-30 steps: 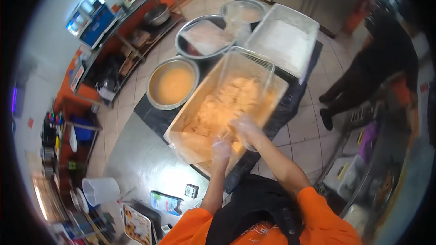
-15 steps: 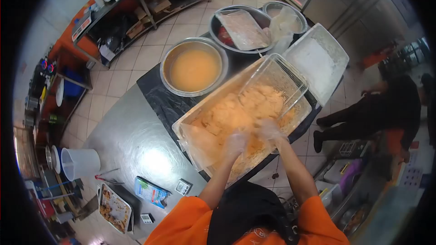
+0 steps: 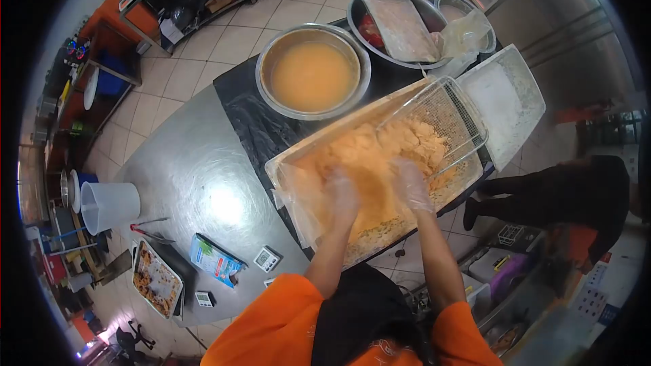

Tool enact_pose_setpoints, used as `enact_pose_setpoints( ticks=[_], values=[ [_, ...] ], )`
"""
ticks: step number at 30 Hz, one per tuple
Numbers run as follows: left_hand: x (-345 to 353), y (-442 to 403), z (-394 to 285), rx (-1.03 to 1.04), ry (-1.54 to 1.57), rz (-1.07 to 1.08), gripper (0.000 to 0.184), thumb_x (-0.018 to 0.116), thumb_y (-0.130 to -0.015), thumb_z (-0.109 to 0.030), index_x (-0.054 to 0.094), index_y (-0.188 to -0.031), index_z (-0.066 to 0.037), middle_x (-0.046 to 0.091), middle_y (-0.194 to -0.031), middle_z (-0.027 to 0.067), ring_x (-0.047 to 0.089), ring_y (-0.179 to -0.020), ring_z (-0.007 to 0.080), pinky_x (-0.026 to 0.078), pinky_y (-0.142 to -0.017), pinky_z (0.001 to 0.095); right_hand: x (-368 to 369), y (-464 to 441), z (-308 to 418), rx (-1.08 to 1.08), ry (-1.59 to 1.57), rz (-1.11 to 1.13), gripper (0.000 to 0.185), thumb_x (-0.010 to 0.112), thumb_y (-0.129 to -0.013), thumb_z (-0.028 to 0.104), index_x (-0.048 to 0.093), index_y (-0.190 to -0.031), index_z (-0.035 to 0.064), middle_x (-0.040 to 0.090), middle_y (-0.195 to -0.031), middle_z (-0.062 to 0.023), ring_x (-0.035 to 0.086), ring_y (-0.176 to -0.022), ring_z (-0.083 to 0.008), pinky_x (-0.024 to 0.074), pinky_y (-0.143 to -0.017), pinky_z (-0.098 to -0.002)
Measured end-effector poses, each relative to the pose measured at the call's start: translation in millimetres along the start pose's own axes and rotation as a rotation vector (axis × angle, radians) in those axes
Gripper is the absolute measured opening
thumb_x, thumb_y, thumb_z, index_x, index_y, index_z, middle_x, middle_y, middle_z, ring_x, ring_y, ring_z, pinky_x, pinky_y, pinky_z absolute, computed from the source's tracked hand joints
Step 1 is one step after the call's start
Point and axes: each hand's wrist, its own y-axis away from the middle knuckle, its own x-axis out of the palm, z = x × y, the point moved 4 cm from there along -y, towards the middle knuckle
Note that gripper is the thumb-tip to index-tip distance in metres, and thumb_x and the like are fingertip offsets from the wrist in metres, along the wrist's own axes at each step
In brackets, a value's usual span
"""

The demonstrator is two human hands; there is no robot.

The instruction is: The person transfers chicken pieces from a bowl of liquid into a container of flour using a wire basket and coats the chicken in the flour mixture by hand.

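Note:
A large rectangular tub [image 3: 288, 161] holds loose orange breading flour [image 3: 369, 186]. Both my hands, in clear plastic gloves, are down at the flour, apart from each other. Motion blurs my left hand [image 3: 344, 196] near the tub's left part, and its fingers are not distinct. My right hand [image 3: 412, 186] is at the tub's nearer long side, fingers stretched toward the flour, with nothing seen in its grasp. A wire mesh basket [image 3: 444, 118] rests tilted at the tub's far right end, above clumped flour. A clear plastic sheet [image 3: 298, 196] hangs over the tub's left end.
Behind the tub stand a metal bowl of orange liquid [image 3: 315, 78] and a basin [image 3: 356, 20] with a wrapped pale slab [image 3: 400, 27]. A white powder tub [image 3: 498, 98] adjoins the right end. Left are a tray [image 3: 157, 278], timer [image 3: 266, 258] and blue packet [image 3: 215, 261]. A person [image 3: 563, 196] stands right.
My hands have moved apart in the flour, the left one leftward and the right one slightly up. The camera view has shifted. The basket still rests in the tub.

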Motion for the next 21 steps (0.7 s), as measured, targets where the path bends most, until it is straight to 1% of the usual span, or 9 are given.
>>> enact_pose_setpoints(
  ticks=[2, 4, 8, 10, 13, 17, 18, 20, 21],
  values=[
    [-9.9, 8.6, -5.9, 0.049, -0.041, -0.032, 0.038, 0.06, -0.084, -0.02, 0.055, -0.117, -0.001, 0.063, -0.089, 0.0112, 0.063, -0.082, 0.0216, 0.051, -0.074, 0.0348, -23.6, 3.3, 17.1, 0.034, -0.033, -0.05, 0.029, 0.056, -0.078, 0.002, 0.064, -0.107, 0.0013, 0.062, -0.102, -0.0237, 0.06, -0.098, -0.0361, 0.0482, -0.082, -0.0408],
    [1.5, 20.5, -3.9, 0.009, 0.182, 0.355, 0.038, 0.057, -0.087, -0.024, 0.055, -0.12, -0.005, 0.064, -0.096, 0.0157, 0.064, -0.087, 0.0241, 0.051, -0.078, 0.0367, -35.3, 5.7, 21.2, 0.103, -0.098, -0.036, 0.028, 0.059, -0.078, 0.002, 0.065, -0.106, 0.0017, 0.065, -0.103, -0.02, 0.063, -0.098, -0.031, 0.0486, -0.083, -0.0363],
    [54.7, 32.3, 11.4, 0.146, 0.209, 0.433, 0.041, 0.057, -0.086, -0.025, 0.054, -0.122, -0.005, 0.064, -0.105, 0.0186, 0.064, -0.092, 0.0287, 0.05, -0.08, 0.0359, -31.3, 14.6, -13.1, 0.156, -0.242, -0.089, 0.025, 0.058, -0.081, 0.001, 0.067, -0.104, 0.0018, 0.069, -0.101, -0.0141, 0.065, -0.09, -0.0205, 0.0491, -0.082, -0.03],
    [14.5, 24.6, 4.7, -0.057, 0.716, 0.657, 0.043, 0.057, -0.086, -0.028, 0.055, -0.121, -0.004, 0.064, -0.11, 0.019, 0.062, -0.098, 0.0317, 0.049, -0.082, 0.0364, -31.7, 20.8, -12.5, 0.125, -0.19, 0.001, 0.031, 0.057, -0.081, 0.004, 0.064, -0.112, 0.0033, 0.067, -0.101, -0.0169, 0.064, -0.091, -0.0233, 0.049, -0.079, -0.0316],
    [-43.0, 25.3, -5.0, -0.335, 1.134, 0.5, 0.041, 0.055, -0.087, -0.034, 0.059, -0.118, -0.007, 0.064, -0.109, 0.0178, 0.062, -0.098, 0.0312, 0.048, -0.084, 0.0369, -24.5, 33.4, -1.8, 0.201, -0.25, 0.216, 0.043, 0.056, -0.081, 0.006, 0.057, -0.124, 0.0053, 0.065, -0.099, -0.0198, 0.063, -0.089, -0.0253, 0.0493, -0.075, -0.0334],
    [-35.9, 27.7, -8.9, -0.284, 1.019, 0.447, 0.037, 0.061, -0.085, -0.028, 0.059, -0.116, -0.007, 0.065, -0.106, 0.017, 0.063, -0.087, 0.0313, 0.049, -0.079, 0.0367, -23.2, 35.3, 37.1, 0.301, -0.225, 0.433, 0.053, 0.058, -0.078, 0.004, 0.05, -0.131, 0.0073, 0.065, -0.091, -0.0159, 0.063, -0.079, -0.0218, 0.05, -0.069, -0.0329],
    [-32.0, 27.3, -9.5, 0.045, 0.783, 0.359, 0.04, 0.057, -0.089, -0.031, 0.056, -0.119, -0.005, 0.064, -0.108, 0.0189, 0.062, -0.091, 0.0329, 0.047, -0.083, 0.0378, -20.7, 34.5, 31.0, 0.289, -0.218, 0.438, 0.053, 0.058, -0.078, 0.004, 0.05, -0.131, 0.0073, 0.065, -0.091, -0.0159, 0.063, -0.079, -0.0218, 0.05, -0.069, -0.0329],
    [-54.4, 30.0, -18.8, 0.338, 0.532, 0.248, 0.044, 0.054, -0.092, -0.035, 0.054, -0.122, -0.004, 0.063, -0.11, 0.0209, 0.061, -0.095, 0.0345, 0.046, -0.086, 0.0388, -3.8, 29.1, 1.7, 0.351, -0.313, 0.472, 0.051, 0.06, -0.077, 0.005, 0.053, -0.128, 0.0068, 0.065, -0.089, -0.0121, 0.063, -0.076, -0.0198, 0.0499, -0.066, -0.0325],
    [-86.5, 28.2, -13.6, -0.035, 0.68, 0.363, 0.046, 0.05, -0.093, -0.039, 0.055, -0.121, -0.003, 0.062, -0.111, 0.022, 0.059, -0.098, 0.0359, 0.045, -0.087, 0.0394, 1.0, 27.5, -10.8, 0.33, -0.302, 0.486, 0.051, 0.06, -0.077, 0.005, 0.053, -0.128, 0.0068, 0.065, -0.089, -0.0121, 0.063, -0.076, -0.0198, 0.0499, -0.066, -0.0325]
  ],
)
